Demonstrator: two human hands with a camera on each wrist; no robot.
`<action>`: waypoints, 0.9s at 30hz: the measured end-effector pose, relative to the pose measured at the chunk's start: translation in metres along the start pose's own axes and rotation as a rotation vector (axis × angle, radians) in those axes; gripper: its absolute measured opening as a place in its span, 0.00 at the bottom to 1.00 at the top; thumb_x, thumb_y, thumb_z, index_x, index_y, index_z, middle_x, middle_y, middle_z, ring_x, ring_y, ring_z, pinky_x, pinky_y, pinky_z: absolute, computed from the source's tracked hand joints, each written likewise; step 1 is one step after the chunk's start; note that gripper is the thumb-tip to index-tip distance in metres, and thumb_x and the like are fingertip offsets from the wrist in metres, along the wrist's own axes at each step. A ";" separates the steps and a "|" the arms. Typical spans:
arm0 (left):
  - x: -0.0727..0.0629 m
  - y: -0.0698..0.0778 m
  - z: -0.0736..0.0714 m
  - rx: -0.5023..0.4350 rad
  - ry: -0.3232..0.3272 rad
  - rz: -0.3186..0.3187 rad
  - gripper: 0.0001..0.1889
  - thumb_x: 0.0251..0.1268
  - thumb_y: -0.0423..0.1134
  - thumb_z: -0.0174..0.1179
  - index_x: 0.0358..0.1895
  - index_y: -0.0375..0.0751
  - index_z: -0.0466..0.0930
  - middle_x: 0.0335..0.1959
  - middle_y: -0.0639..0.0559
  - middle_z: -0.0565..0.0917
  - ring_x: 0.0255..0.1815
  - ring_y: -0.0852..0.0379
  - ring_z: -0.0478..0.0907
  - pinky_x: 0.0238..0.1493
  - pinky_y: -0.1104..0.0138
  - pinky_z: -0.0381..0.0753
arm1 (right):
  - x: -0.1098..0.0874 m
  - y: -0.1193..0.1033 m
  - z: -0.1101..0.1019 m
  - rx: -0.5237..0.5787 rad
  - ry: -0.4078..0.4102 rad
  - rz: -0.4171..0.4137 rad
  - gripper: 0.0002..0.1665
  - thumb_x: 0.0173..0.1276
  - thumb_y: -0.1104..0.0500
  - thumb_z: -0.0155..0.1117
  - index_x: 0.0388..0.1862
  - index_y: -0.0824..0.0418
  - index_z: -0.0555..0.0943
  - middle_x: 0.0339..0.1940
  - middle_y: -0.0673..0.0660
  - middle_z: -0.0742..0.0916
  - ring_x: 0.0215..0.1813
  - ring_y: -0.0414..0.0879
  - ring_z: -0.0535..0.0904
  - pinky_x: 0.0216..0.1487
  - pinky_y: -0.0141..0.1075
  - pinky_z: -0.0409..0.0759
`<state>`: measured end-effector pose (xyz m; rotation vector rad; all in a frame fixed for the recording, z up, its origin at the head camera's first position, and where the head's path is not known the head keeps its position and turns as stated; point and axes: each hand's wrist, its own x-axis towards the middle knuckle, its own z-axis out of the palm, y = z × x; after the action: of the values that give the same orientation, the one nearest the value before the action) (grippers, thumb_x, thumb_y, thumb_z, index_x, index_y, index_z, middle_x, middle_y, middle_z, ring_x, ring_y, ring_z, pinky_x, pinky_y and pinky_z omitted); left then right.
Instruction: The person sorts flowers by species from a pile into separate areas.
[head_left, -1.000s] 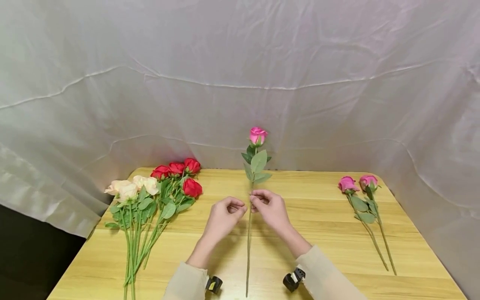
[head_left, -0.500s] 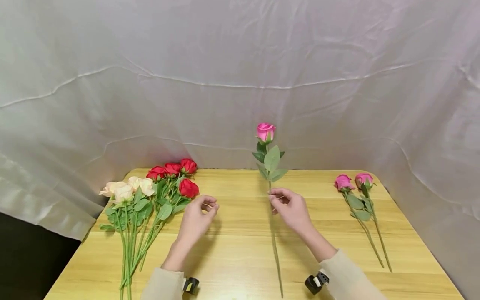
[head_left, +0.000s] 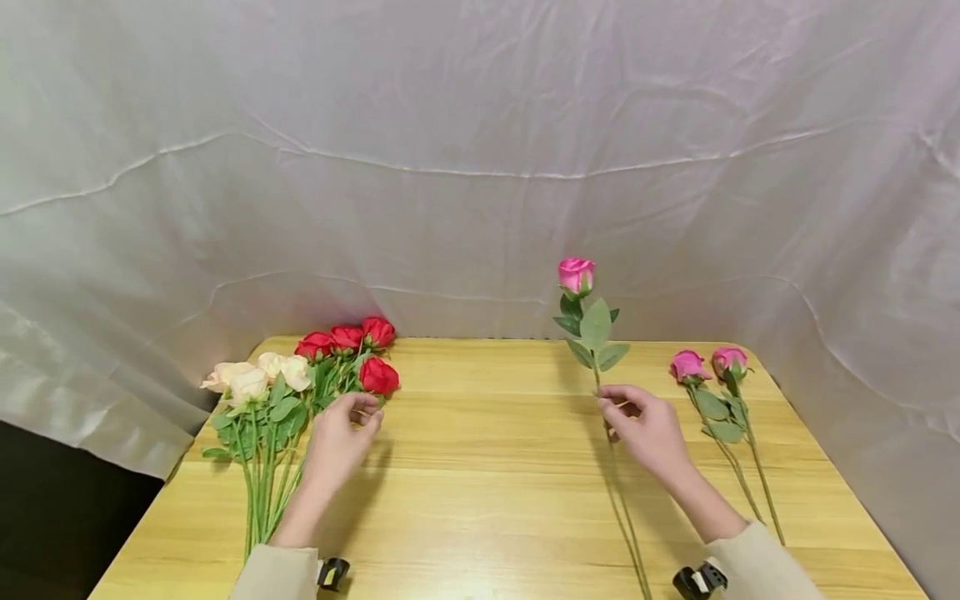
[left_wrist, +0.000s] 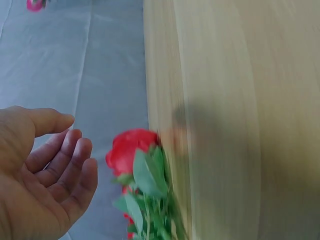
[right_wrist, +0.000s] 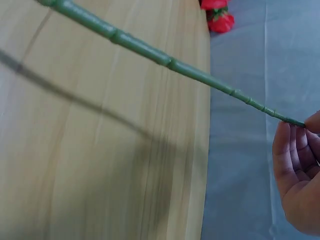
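Observation:
My right hand (head_left: 647, 429) pinches the stem of a pink rose (head_left: 576, 275) between thumb and fingertips, just under its leaves. The flower points up and away, and the long stem slants down toward the table's near side. In the right wrist view the green stem (right_wrist: 170, 62) runs to the fingertips, with its shadow on the wood. Near the red roses (head_left: 378, 377) my left hand (head_left: 339, 437) hovers with loosely bent fingers and nothing in them. The left wrist view shows a gap between this hand (left_wrist: 50, 170) and a red rose (left_wrist: 131, 152).
Cream roses (head_left: 247, 383) lie left of the red ones, their stems toward me. Two more pink roses (head_left: 688, 367) lie at the right of the wooden table (head_left: 480, 500). A grey cloth (head_left: 480, 208) hangs behind the table's far edge.
My hands have parted. The right hand has carried the pink rose to the right, while the left has let go of the stem area and moved left to the red roses.

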<state>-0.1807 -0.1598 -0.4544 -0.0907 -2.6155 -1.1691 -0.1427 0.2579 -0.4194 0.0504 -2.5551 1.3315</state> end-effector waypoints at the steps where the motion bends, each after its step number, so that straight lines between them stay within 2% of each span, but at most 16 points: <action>1: 0.000 -0.002 -0.003 0.010 0.001 -0.007 0.09 0.67 0.34 0.68 0.47 0.37 0.86 0.39 0.47 0.88 0.39 0.50 0.85 0.38 0.61 0.80 | -0.001 0.003 -0.004 -0.021 0.003 -0.006 0.13 0.74 0.63 0.65 0.53 0.68 0.86 0.40 0.63 0.89 0.29 0.41 0.83 0.29 0.36 0.86; 6: 0.000 -0.013 -0.021 0.076 0.000 -0.045 0.11 0.68 0.34 0.66 0.50 0.37 0.85 0.43 0.44 0.87 0.41 0.47 0.86 0.37 0.58 0.81 | -0.004 0.015 -0.023 -0.120 0.028 -0.049 0.13 0.74 0.63 0.65 0.53 0.68 0.86 0.41 0.64 0.90 0.30 0.38 0.83 0.27 0.34 0.85; 11: 0.001 -0.028 -0.039 0.154 -0.009 -0.068 0.12 0.69 0.37 0.65 0.52 0.38 0.85 0.44 0.44 0.88 0.40 0.47 0.85 0.31 0.60 0.79 | -0.009 0.030 -0.042 -0.218 0.049 -0.080 0.12 0.73 0.63 0.67 0.52 0.67 0.87 0.40 0.61 0.90 0.31 0.36 0.82 0.25 0.32 0.82; 17: -0.001 -0.046 -0.061 0.226 -0.050 -0.120 0.15 0.71 0.39 0.63 0.55 0.36 0.82 0.47 0.41 0.87 0.42 0.43 0.85 0.32 0.54 0.80 | -0.012 0.052 -0.059 -0.297 0.074 -0.128 0.11 0.71 0.64 0.68 0.49 0.67 0.88 0.37 0.60 0.90 0.30 0.32 0.80 0.24 0.29 0.79; 19: -0.001 -0.051 -0.067 0.256 -0.070 -0.141 0.17 0.71 0.39 0.63 0.57 0.35 0.81 0.50 0.39 0.86 0.44 0.41 0.84 0.33 0.52 0.81 | -0.013 0.059 -0.064 -0.335 0.072 -0.120 0.11 0.71 0.64 0.67 0.49 0.67 0.88 0.37 0.59 0.90 0.30 0.35 0.81 0.25 0.31 0.79; 24: 0.000 -0.066 -0.081 0.341 -0.129 -0.213 0.21 0.72 0.39 0.61 0.63 0.33 0.77 0.58 0.35 0.81 0.49 0.32 0.81 0.34 0.44 0.79 | -0.016 0.075 -0.075 -0.435 0.062 -0.108 0.11 0.70 0.65 0.67 0.47 0.69 0.88 0.38 0.61 0.91 0.33 0.51 0.86 0.32 0.37 0.82; 27: 0.002 -0.073 -0.089 0.370 -0.158 -0.248 0.22 0.72 0.38 0.60 0.64 0.31 0.75 0.59 0.32 0.79 0.52 0.29 0.80 0.35 0.42 0.79 | -0.016 0.084 -0.082 -0.463 0.033 -0.070 0.13 0.71 0.64 0.66 0.48 0.72 0.87 0.39 0.64 0.91 0.33 0.52 0.86 0.32 0.39 0.81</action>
<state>-0.1749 -0.2744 -0.4500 0.2310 -3.0032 -0.7495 -0.1221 0.3712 -0.4459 0.0285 -2.7355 0.6850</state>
